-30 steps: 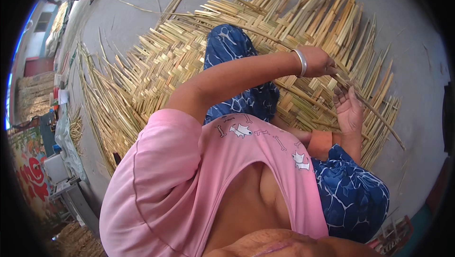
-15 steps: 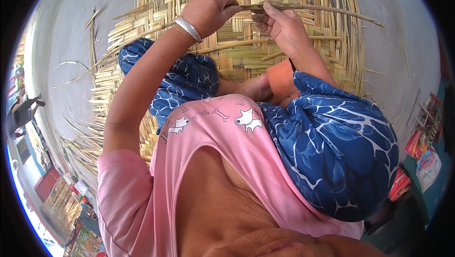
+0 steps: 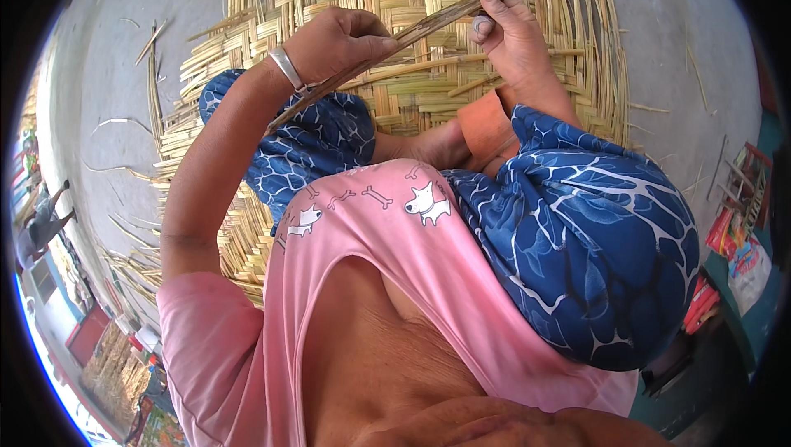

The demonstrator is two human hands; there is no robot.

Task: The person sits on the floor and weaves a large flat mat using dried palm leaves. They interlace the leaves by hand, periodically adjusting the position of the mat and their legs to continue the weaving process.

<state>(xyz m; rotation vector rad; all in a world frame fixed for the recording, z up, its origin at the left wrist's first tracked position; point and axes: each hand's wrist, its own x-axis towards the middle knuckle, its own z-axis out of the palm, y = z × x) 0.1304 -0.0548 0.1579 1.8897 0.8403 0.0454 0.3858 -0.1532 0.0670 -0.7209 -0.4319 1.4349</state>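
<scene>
A long brownish reed strip (image 3: 437, 20) slants across in front of me, its far end up to the right and its near end beside my left forearm. My left hand (image 3: 342, 42), with a silver bangle at the wrist, is closed on the strip's nearer part. Higher up the strip, my right hand (image 3: 515, 31) pinches it between thumb and fingers. Beneath both hands lies a woven reed mat (image 3: 412, 109), yellow-green, with loose unwoven strips along its far and right edges. My bent legs in blue patterned cloth rest on it.
Grey floor (image 3: 684, 76) surrounds the mat, with a few loose reed strips (image 3: 152, 76) at the left and scattered slivers at the right. Colourful plastic packets (image 3: 733, 253) stand at the far right. Various household things lie along the left rim.
The strip has gone from nearly level to a steep slant, right end raised. My left hand has moved down and left, my right hand slightly right and up.
</scene>
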